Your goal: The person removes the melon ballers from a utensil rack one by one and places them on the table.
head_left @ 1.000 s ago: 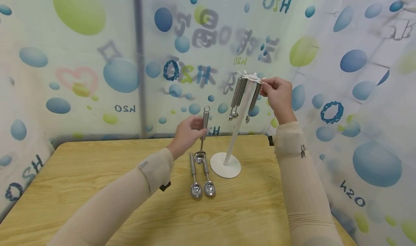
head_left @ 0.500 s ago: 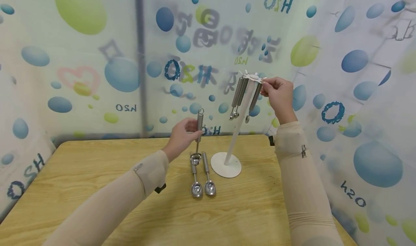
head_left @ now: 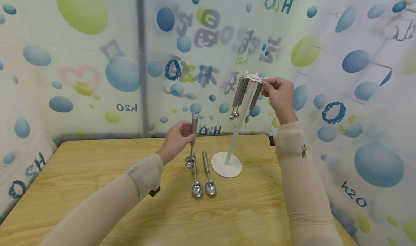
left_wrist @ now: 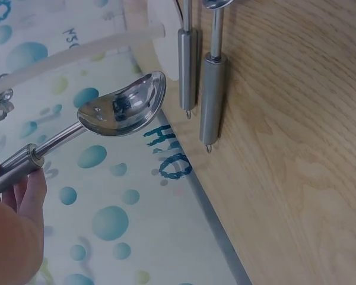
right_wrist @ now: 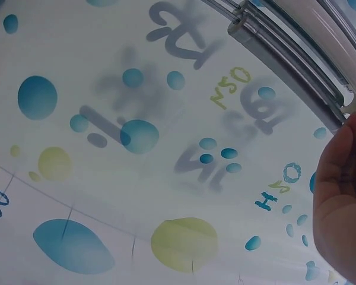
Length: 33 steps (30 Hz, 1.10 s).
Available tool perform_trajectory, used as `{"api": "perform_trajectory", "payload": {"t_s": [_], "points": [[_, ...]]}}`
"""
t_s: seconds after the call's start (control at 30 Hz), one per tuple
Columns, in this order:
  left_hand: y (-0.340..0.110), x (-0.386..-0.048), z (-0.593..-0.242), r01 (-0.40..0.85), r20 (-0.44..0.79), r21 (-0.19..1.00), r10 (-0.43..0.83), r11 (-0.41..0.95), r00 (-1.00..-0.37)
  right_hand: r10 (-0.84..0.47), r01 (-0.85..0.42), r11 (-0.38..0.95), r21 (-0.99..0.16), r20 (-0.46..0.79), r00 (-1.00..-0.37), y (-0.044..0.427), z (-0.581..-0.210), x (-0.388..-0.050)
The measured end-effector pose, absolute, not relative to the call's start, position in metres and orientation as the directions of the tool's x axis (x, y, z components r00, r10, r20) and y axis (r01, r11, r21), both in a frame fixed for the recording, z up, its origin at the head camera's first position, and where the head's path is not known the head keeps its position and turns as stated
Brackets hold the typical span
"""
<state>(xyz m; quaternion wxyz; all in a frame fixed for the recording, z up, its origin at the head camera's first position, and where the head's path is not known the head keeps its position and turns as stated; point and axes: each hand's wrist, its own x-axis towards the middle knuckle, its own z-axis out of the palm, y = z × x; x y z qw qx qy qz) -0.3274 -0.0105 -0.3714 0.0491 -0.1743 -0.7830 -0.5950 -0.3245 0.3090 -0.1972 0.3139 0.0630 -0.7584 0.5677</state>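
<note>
My left hand (head_left: 175, 140) grips a metal ice cream scoop (head_left: 194, 125) by its handle, ring end up and bowl down, above the table. Its shiny bowl (left_wrist: 124, 110) shows clearly in the left wrist view. Two more scoops lie side by side below it, a left one (head_left: 196, 189) and a right one (head_left: 210, 187). With thumb and fingers my right hand (head_left: 281, 98) pinches the edge of the white slotted top (head_left: 253, 77) of a utensil stand. Several steel-handled utensils (head_left: 238, 92) hang from this top; their handles (right_wrist: 285, 71) also appear in the right wrist view.
The stand's round white base (head_left: 233, 169) rests on the wooden table (head_left: 130, 202), right of the lying scoops. A patterned curtain (head_left: 126, 76) rises behind the table's back edge and along both sides.
My left hand has carried the ice cream scoop left and slightly down, away from the stand, so its bowl now overlaps the left lying scoop's handle. The right hand keeps its hold on the stand's top.
</note>
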Motion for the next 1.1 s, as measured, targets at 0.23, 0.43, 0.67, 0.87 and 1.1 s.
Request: {"api": "perform_trajectory", "payload": {"t_s": [0.23, 0.43, 0.67, 0.87, 1.1], "points": [[-0.018, -0.328, -0.376, 0.319, 0.275, 0.921, 0.211, 0.222, -0.938, 0.268, -0.444, 0.355, -0.823, 0.544, -0.795, 0.309, -0.198, -0.325], [-0.022, -0.327, -0.380, 0.307, 0.263, 0.924, 0.205, 0.229, -0.943, 0.271, -0.438, 0.356, -0.826, 0.540, -0.797, 0.308, -0.197, -0.324], [-0.028, -0.325, -0.382, 0.314, 0.268, 0.918, 0.203, 0.243, -0.942, 0.271, -0.437, 0.361, -0.824, 0.541, -0.796, 0.306, -0.196, -0.323], [-0.034, -0.327, -0.386, 0.287, 0.240, 0.928, 0.208, 0.239, -0.948, 0.282, -0.431, 0.355, -0.829, 0.535, -0.797, 0.305, -0.195, -0.324], [-0.039, -0.327, -0.389, 0.270, 0.216, 0.925, 0.214, 0.266, -0.953, 0.267, -0.456, 0.360, -0.814, 0.558, -0.785, 0.303, -0.195, -0.323]]}}
